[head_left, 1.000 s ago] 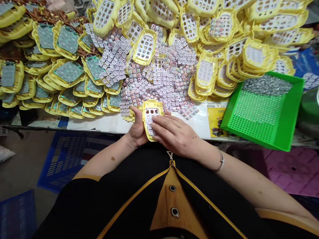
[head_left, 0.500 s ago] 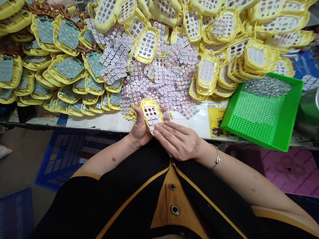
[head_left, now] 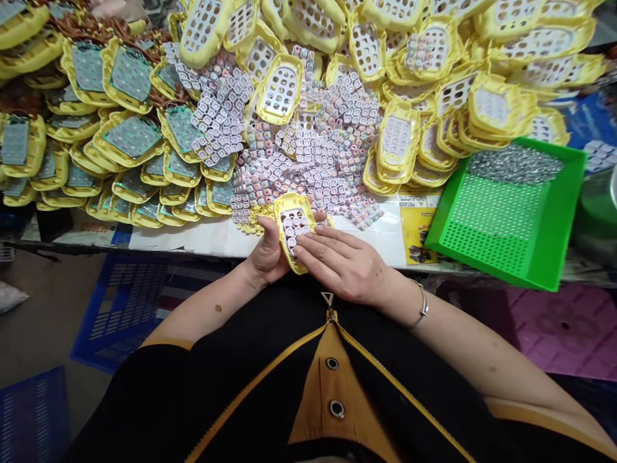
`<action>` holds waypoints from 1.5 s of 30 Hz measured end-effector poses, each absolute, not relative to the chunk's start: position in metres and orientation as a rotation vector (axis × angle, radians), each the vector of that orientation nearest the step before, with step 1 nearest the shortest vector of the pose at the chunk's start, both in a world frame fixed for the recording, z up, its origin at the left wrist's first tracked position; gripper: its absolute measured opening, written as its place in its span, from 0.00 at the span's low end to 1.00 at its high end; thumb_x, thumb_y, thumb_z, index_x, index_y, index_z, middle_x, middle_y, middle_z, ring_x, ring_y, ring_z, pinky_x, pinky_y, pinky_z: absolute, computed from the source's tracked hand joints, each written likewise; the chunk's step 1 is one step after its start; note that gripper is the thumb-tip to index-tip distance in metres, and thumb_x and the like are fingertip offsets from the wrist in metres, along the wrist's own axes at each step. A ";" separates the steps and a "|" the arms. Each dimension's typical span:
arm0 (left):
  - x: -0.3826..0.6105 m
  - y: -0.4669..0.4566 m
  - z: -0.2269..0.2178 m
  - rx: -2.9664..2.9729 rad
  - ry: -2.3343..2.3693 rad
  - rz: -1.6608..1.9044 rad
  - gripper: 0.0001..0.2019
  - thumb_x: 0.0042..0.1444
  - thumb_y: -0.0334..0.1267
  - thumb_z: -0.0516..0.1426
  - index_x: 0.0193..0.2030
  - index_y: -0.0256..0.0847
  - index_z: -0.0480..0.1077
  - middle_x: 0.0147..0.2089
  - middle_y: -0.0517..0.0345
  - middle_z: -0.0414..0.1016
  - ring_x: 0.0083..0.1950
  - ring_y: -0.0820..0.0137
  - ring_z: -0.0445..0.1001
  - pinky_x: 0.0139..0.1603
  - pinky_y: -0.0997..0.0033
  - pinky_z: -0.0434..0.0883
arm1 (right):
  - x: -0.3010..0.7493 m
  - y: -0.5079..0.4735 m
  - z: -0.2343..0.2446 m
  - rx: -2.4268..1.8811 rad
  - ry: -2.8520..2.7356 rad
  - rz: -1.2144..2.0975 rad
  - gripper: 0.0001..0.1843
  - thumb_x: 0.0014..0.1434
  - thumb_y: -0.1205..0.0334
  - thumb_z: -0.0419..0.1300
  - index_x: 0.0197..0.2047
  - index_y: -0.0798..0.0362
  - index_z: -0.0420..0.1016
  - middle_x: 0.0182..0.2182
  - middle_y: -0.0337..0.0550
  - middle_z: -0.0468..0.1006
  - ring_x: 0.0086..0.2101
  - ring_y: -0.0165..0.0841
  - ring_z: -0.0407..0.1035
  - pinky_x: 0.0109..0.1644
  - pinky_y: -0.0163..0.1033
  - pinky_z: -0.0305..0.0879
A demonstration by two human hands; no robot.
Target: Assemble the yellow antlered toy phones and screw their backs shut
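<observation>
My left hand (head_left: 270, 254) is closed around a yellow plastic casing half (head_left: 299, 198), its thumb along the left edge and fingertips showing behind the right side. Inside the casing lies a white sheet of keypad buttons (head_left: 292, 225); dark openings show above it. The fingers of my right hand (head_left: 344, 263) are stretched out, with their tips on the keypad's lower right part. Its thumb is hidden. Just beyond the casing spreads a heap of similar keypad sheets (head_left: 318, 154), and small yellow pieces (head_left: 251, 222) lie beside my left thumb.
Casings with green circuit boards (head_left: 132, 135) are stacked at the left. More yellow casings (head_left: 398, 138) with white perforated plates pile up at the back and right. A green tray (head_left: 544, 257) holding small silvery metal parts sits at the right table edge. Blue crates (head_left: 120, 289) stand below.
The keypad sheet now covers more of the casing's openings. The casing's lower end is more visible, and my right fingers have shifted slightly over it.
</observation>
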State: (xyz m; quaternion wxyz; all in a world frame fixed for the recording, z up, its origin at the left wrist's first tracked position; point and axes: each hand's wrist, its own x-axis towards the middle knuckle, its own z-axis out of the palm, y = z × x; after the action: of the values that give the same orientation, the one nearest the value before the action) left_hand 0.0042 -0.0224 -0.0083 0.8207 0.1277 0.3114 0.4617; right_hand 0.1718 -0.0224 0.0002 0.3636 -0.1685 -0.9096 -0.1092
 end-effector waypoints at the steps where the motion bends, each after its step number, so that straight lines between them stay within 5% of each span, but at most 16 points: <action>1: 0.003 -0.022 -0.010 0.267 0.655 0.973 0.47 0.44 0.77 0.54 0.61 0.43 0.71 0.55 0.45 0.78 0.64 0.51 0.73 0.61 0.57 0.72 | 0.173 -0.022 0.000 -0.435 -2.353 -0.265 0.13 0.65 0.72 0.56 0.51 0.57 0.77 0.47 0.52 0.85 0.47 0.36 0.80 0.56 0.46 0.79; 9: 0.003 -0.023 -0.006 0.356 0.645 0.947 0.52 0.38 0.78 0.57 0.62 0.41 0.69 0.55 0.43 0.78 0.65 0.48 0.71 0.59 0.57 0.74 | 0.173 -0.021 -0.005 -0.452 -2.306 -0.124 0.11 0.65 0.66 0.59 0.50 0.58 0.77 0.46 0.51 0.85 0.48 0.36 0.79 0.57 0.46 0.77; 13: 0.007 -0.023 -0.001 0.386 0.647 0.962 0.51 0.41 0.79 0.54 0.62 0.41 0.69 0.54 0.45 0.78 0.64 0.50 0.71 0.58 0.57 0.74 | 0.167 -0.025 -0.005 -0.555 -2.350 -0.053 0.26 0.65 0.51 0.60 0.58 0.63 0.72 0.54 0.61 0.79 0.56 0.44 0.73 0.63 0.54 0.69; 16: 0.003 -0.020 0.007 0.309 0.675 1.062 0.49 0.49 0.79 0.46 0.64 0.43 0.67 0.52 0.47 0.79 0.63 0.51 0.73 0.58 0.56 0.75 | 0.168 -0.022 -0.002 -0.593 -2.467 -0.087 0.36 0.67 0.39 0.49 0.63 0.61 0.67 0.60 0.60 0.75 0.62 0.46 0.68 0.66 0.58 0.63; 21: -0.037 -0.020 0.018 0.242 0.737 1.289 0.47 0.52 0.78 0.39 0.66 0.47 0.63 0.51 0.47 0.80 0.53 0.53 0.80 0.49 0.54 0.79 | 0.180 0.002 -0.005 -0.898 -2.194 -0.088 0.20 0.69 0.55 0.54 0.60 0.53 0.69 0.54 0.54 0.80 0.53 0.44 0.73 0.59 0.55 0.66; 24: -0.063 -0.028 0.016 0.236 0.769 1.366 0.48 0.51 0.79 0.40 0.66 0.46 0.64 0.47 0.47 0.81 0.45 0.56 0.83 0.43 0.57 0.81 | 0.172 0.008 -0.015 -0.932 -2.292 0.005 0.12 0.66 0.62 0.57 0.50 0.52 0.76 0.44 0.51 0.83 0.43 0.42 0.74 0.47 0.49 0.70; 27: -0.074 -0.038 0.007 0.218 0.798 1.352 0.48 0.51 0.79 0.42 0.65 0.44 0.64 0.46 0.46 0.82 0.43 0.57 0.83 0.42 0.58 0.81 | 0.158 0.004 -0.026 -0.789 -2.488 -0.064 0.07 0.64 0.64 0.58 0.41 0.54 0.78 0.42 0.50 0.82 0.42 0.41 0.72 0.47 0.48 0.70; 31: -0.067 -0.042 -0.005 0.203 0.824 1.245 0.49 0.50 0.79 0.44 0.67 0.44 0.63 0.46 0.45 0.82 0.40 0.58 0.83 0.42 0.56 0.81 | 0.165 0.007 -0.040 -0.651 -2.595 -0.240 0.08 0.64 0.69 0.57 0.41 0.54 0.78 0.44 0.49 0.82 0.48 0.40 0.71 0.56 0.48 0.68; 37: -0.055 -0.032 -0.013 0.231 0.680 1.163 0.49 0.45 0.77 0.53 0.65 0.43 0.66 0.46 0.46 0.82 0.37 0.58 0.83 0.38 0.57 0.82 | 0.186 0.029 -0.050 -0.736 -2.426 -0.267 0.07 0.64 0.62 0.61 0.45 0.51 0.78 0.46 0.48 0.81 0.49 0.39 0.70 0.53 0.47 0.70; 45: -0.050 -0.030 -0.012 0.424 0.741 1.220 0.53 0.34 0.73 0.63 0.65 0.43 0.66 0.49 0.47 0.82 0.39 0.58 0.84 0.43 0.58 0.82 | 0.124 0.034 -0.029 -1.367 -2.297 -0.053 0.17 0.64 0.58 0.57 0.26 0.54 0.78 0.41 0.53 0.80 0.44 0.46 0.68 0.46 0.53 0.65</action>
State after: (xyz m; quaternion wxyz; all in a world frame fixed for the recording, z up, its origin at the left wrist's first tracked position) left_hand -0.0497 -0.0301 -0.0121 0.7353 0.1931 0.3372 0.5553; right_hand 0.1242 0.0340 -0.0286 0.2319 -0.4974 -0.8357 -0.0192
